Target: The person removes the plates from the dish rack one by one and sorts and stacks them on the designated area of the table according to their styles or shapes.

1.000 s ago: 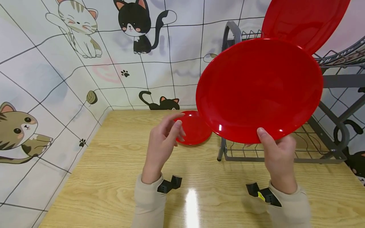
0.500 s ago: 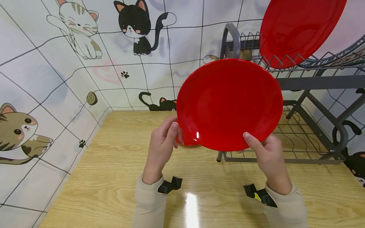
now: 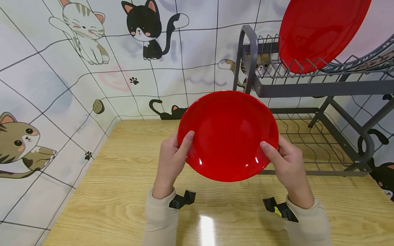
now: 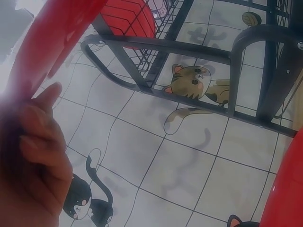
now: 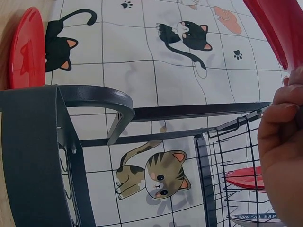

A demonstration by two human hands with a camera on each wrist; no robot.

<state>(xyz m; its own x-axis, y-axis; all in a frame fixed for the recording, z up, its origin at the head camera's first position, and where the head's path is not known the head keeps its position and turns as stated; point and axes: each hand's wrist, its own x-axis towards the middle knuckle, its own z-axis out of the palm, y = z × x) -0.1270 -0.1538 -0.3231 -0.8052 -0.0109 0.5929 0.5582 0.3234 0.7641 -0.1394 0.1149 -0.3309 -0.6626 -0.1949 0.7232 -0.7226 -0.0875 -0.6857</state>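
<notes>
The left hand [image 3: 172,160] is now being pressed against the red plate [image 3: 227,135] at the plate's 9 o'clock edge, thumb laid over the front face and the fingers hidden behind the rim; a second ago it was being held free and loosely curled, just short of the plate. In the left wrist view the same hand [image 4: 33,156] is being shown blurred against the plate's red edge [image 4: 52,42], so the grip is being confirmed only roughly there.

The plate itself is being brought down and toward 9 o'clock: a second ago it was being held high at the front of the dish rack [image 3: 311,89], by the right hand alone, and it is now being held lower, over the wooden bench [image 3: 123,191], clear of the rack and tilted toward the camera. A small red plate that was being seen on the bench behind it is now being covered from the head view; in the right wrist view a red disc [image 5: 26,47] is being seen at the far left, probably that same plate.

The right hand [image 3: 287,167] is being kept closed on the plate at its 4 o'clock edge, thumb on the face. A second large red plate [image 3: 320,27] is being left standing in the rack's upper tier.

By this judgement the plate is being carried away from the rack in a two-handed hold.
</notes>
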